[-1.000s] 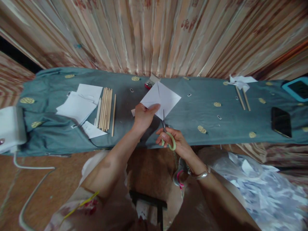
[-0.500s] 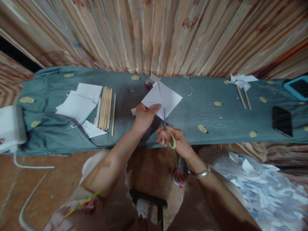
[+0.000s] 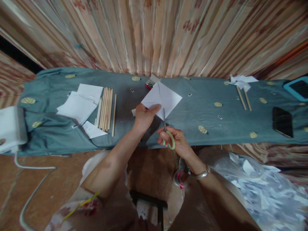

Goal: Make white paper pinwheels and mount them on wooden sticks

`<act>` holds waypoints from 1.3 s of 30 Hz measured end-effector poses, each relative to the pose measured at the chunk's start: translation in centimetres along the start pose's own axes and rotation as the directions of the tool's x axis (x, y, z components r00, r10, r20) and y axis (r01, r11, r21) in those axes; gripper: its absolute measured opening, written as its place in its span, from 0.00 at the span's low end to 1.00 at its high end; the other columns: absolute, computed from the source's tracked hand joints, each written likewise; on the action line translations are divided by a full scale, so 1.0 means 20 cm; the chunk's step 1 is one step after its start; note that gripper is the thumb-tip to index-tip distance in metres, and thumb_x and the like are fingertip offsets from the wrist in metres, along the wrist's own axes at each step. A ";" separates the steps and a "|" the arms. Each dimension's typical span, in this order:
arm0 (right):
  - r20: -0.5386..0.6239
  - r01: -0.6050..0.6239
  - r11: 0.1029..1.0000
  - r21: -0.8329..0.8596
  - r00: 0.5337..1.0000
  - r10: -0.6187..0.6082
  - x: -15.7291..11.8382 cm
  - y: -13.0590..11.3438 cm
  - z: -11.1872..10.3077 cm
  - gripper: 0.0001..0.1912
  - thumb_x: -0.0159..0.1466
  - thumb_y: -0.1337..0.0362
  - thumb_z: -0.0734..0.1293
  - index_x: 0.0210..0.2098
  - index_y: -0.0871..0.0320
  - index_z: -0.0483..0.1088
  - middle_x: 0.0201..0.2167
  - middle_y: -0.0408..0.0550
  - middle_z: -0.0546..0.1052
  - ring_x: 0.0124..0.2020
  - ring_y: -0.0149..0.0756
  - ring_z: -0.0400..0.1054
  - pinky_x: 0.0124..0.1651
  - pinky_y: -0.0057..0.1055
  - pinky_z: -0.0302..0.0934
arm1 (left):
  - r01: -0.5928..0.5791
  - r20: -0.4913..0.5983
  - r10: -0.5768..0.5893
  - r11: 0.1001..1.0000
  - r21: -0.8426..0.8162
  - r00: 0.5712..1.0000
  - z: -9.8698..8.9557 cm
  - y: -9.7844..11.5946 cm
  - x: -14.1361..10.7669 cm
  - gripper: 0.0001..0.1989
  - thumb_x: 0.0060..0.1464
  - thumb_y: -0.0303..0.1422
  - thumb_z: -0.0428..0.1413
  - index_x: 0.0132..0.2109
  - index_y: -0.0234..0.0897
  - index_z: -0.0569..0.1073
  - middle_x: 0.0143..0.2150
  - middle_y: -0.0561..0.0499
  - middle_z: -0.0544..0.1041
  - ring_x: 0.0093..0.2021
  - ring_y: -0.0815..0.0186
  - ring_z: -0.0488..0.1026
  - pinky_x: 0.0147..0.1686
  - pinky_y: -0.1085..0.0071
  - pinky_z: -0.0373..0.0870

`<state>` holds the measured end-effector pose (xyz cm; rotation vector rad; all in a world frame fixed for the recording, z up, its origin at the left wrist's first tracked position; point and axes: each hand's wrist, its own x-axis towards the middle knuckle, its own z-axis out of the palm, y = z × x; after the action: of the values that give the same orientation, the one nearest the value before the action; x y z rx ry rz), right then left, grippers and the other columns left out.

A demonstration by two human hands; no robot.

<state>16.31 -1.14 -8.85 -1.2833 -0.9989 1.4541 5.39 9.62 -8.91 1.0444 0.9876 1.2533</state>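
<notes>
Here, no writing is legible; left of the scissors (image 3: 171,140), the left hand (image 3: 144,117) pinches the paper square (image 3: 170,98), palm down, while the right hand (image 3: 176,139), fingers curled, grips their handles.

From here, the widest open stretch of the green patterned cloth (image 3: 204,118) on the bench lies right of centre, between the white square paper (image 3: 169,98) and the two pale wooden sticks (image 3: 243,98) topped with folded white paper (image 3: 243,81); a hand could cross there. Farther right, the black phone (image 3: 282,122) and the blue-framed device (image 3: 299,88) crowd the edge. Left of centre, a row of pale wooden sticks (image 3: 105,109) and a spread of white paper sheets (image 3: 77,106) block the way, with the white boxy appliance (image 3: 11,130) at the far left. Behind everything, the striped curtain (image 3: 154,35) hangs along the bench's far side.
</notes>
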 end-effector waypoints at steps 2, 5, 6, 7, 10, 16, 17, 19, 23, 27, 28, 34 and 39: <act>0.001 -0.002 1.000 0.006 1.000 0.002 0.00 0.00 0.00 0.21 0.52 0.45 0.73 0.28 0.57 0.73 0.20 0.40 0.74 0.20 0.26 0.66 0.22 0.22 0.60 | 0.001 0.000 -0.001 1.000 0.003 1.000 0.00 0.00 0.00 0.05 0.42 0.28 0.64 0.30 0.36 0.78 0.29 0.55 0.78 0.30 0.68 0.72 0.31 0.73 0.67; -0.008 -0.007 1.000 0.019 1.000 0.007 0.00 -0.01 0.01 0.22 0.51 0.44 0.74 0.28 0.57 0.72 0.19 0.40 0.73 0.19 0.26 0.65 0.22 0.23 0.60 | -0.008 0.006 0.008 1.000 -0.012 1.000 0.00 0.00 0.00 0.06 0.41 0.28 0.64 0.31 0.37 0.78 0.29 0.55 0.77 0.30 0.67 0.72 0.29 0.74 0.66; -0.012 -0.008 1.000 0.023 1.000 0.008 0.00 -0.02 0.01 0.22 0.50 0.44 0.74 0.27 0.57 0.72 0.18 0.40 0.73 0.19 0.26 0.65 0.22 0.23 0.60 | -0.007 0.005 0.007 1.000 -0.012 1.000 0.00 0.00 0.00 0.06 0.41 0.28 0.64 0.31 0.37 0.78 0.29 0.55 0.77 0.30 0.67 0.72 0.29 0.74 0.66; -0.017 -0.010 1.000 0.026 1.000 0.010 0.00 -0.02 0.01 0.22 0.50 0.44 0.74 0.27 0.57 0.72 0.18 0.39 0.73 0.19 0.26 0.65 0.22 0.23 0.60 | -0.003 0.003 0.003 1.000 -0.009 1.000 0.00 0.00 0.00 0.06 0.41 0.29 0.64 0.31 0.37 0.78 0.28 0.55 0.77 0.30 0.67 0.72 0.28 0.74 0.66; -0.021 -0.024 0.999 0.031 0.999 0.024 0.00 -0.03 0.02 0.22 0.49 0.44 0.74 0.26 0.56 0.72 0.17 0.39 0.72 0.18 0.26 0.64 0.21 0.23 0.60 | 0.008 0.001 -0.008 1.000 -0.002 1.000 -0.01 -0.01 0.01 0.06 0.41 0.30 0.64 0.31 0.37 0.77 0.29 0.55 0.77 0.29 0.67 0.72 0.27 0.74 0.65; -0.037 -0.060 0.995 0.080 0.997 0.063 0.00 -0.02 0.02 0.23 0.46 0.44 0.76 0.25 0.57 0.72 0.16 0.38 0.71 0.18 0.25 0.64 0.22 0.23 0.60 | -0.007 -0.004 0.007 1.000 0.002 1.000 -0.01 -0.01 0.01 0.07 0.40 0.31 0.64 0.30 0.36 0.77 0.28 0.55 0.76 0.28 0.68 0.70 0.27 0.74 0.65; -0.039 -0.061 0.994 0.089 0.997 0.065 0.01 -0.02 0.02 0.23 0.45 0.45 0.76 0.25 0.57 0.72 0.16 0.38 0.71 0.18 0.25 0.64 0.22 0.23 0.60 | -0.008 -0.004 0.008 1.000 0.000 1.000 -0.01 -0.01 0.01 0.07 0.40 0.31 0.64 0.30 0.36 0.77 0.27 0.55 0.76 0.27 0.68 0.70 0.27 0.74 0.65; -0.042 -0.064 0.993 0.103 0.997 0.068 0.01 -0.01 0.02 0.23 0.45 0.45 0.77 0.25 0.57 0.72 0.16 0.38 0.71 0.17 0.25 0.63 0.22 0.23 0.60 | -0.009 -0.003 0.009 1.000 -0.002 1.000 -0.01 0.00 0.01 0.06 0.40 0.31 0.64 0.29 0.36 0.76 0.26 0.55 0.75 0.26 0.69 0.69 0.27 0.74 0.64; -0.047 -0.066 0.993 0.099 0.996 0.071 0.01 -0.01 0.02 0.23 0.45 0.45 0.77 0.25 0.57 0.72 0.16 0.38 0.70 0.18 0.24 0.64 0.22 0.22 0.60 | -0.007 -0.002 0.007 1.000 0.005 1.000 -0.01 0.00 0.01 0.07 0.40 0.32 0.64 0.25 0.36 0.73 0.24 0.55 0.73 0.25 0.69 0.67 0.25 0.74 0.63; -0.046 -0.045 0.996 0.079 0.998 0.049 0.01 -0.01 0.02 0.23 0.46 0.44 0.76 0.26 0.57 0.71 0.16 0.38 0.71 0.18 0.24 0.63 0.21 0.22 0.59 | 0.007 0.019 -0.007 1.000 0.002 1.000 -0.01 -0.01 0.00 0.08 0.40 0.33 0.64 0.26 0.36 0.73 0.24 0.55 0.73 0.25 0.69 0.67 0.26 0.73 0.64; -0.046 -0.042 0.996 0.077 0.998 0.046 0.01 -0.01 0.01 0.23 0.46 0.44 0.76 0.26 0.57 0.71 0.16 0.38 0.71 0.18 0.24 0.64 0.21 0.21 0.59 | 0.013 0.022 -0.013 1.000 0.010 1.000 -0.01 -0.01 0.00 0.08 0.40 0.34 0.64 0.27 0.36 0.73 0.25 0.55 0.73 0.25 0.69 0.67 0.26 0.74 0.64; -0.046 -0.057 0.994 0.098 0.997 0.062 0.02 -0.01 0.01 0.23 0.45 0.45 0.77 0.26 0.58 0.72 0.17 0.38 0.71 0.18 0.23 0.64 0.22 0.21 0.59 | 0.021 0.030 -0.022 0.999 0.024 0.999 0.00 -0.01 -0.01 0.10 0.39 0.34 0.63 0.30 0.35 0.74 0.26 0.55 0.74 0.25 0.69 0.67 0.26 0.74 0.64; -0.064 -0.065 0.990 0.127 0.995 0.074 0.02 -0.01 0.02 0.23 0.43 0.46 0.78 0.25 0.57 0.71 0.17 0.37 0.70 0.18 0.23 0.63 0.21 0.22 0.59 | 0.027 0.034 -0.027 1.000 -0.006 0.999 0.00 -0.01 -0.01 0.09 0.39 0.33 0.63 0.29 0.35 0.73 0.26 0.55 0.73 0.25 0.70 0.68 0.27 0.73 0.65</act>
<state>15.96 -0.72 -8.79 -1.2790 -0.8125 1.4915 5.46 9.48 -9.14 1.0408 0.9680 1.2125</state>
